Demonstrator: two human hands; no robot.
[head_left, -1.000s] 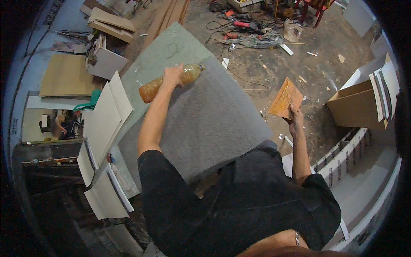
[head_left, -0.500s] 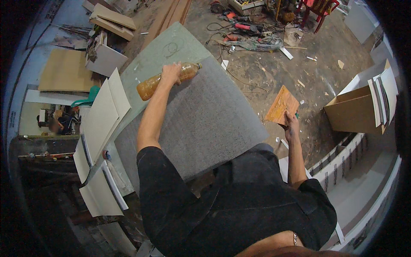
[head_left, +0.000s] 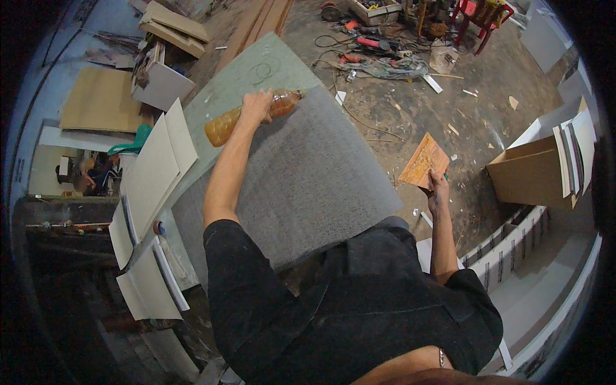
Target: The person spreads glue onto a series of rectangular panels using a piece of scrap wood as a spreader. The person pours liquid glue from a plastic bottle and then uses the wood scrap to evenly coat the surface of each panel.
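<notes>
Workshop floor litter surrounds a grey board (head_left: 308,173), over whose far edge the left hand (head_left: 256,106) is wrapped around the middle of a bottle (head_left: 250,115) of amber liquid, lying sideways. It looks light, smooth, squeezable; mid-body grip suits. Well apart, the right hand (head_left: 438,186) pinches a thin, stiff brown panel (head_left: 423,160) by its lower edge.

Clear glossy plastic bottle with amber liquid (head_left: 253,115): smooth, shiny, in left hand (head_left: 256,106) grip. Large grey board (head_left: 308,179): matt, rough, grainy, carpet-like. Pale green sheet (head_left: 263,67) beneath: smooth, dull. Small brown square panel (head_left: 423,160) in right hand (head_left: 438,188): wood-like, textured face. Brown cardboard box (head_left: 523,173): matt paperboard. Off-white flat panels (head_left: 154,167): smooth, matt. Floor (head_left: 410,109): rough, dusty. Black shirt (head_left: 346,308): matt cloth.
</notes>
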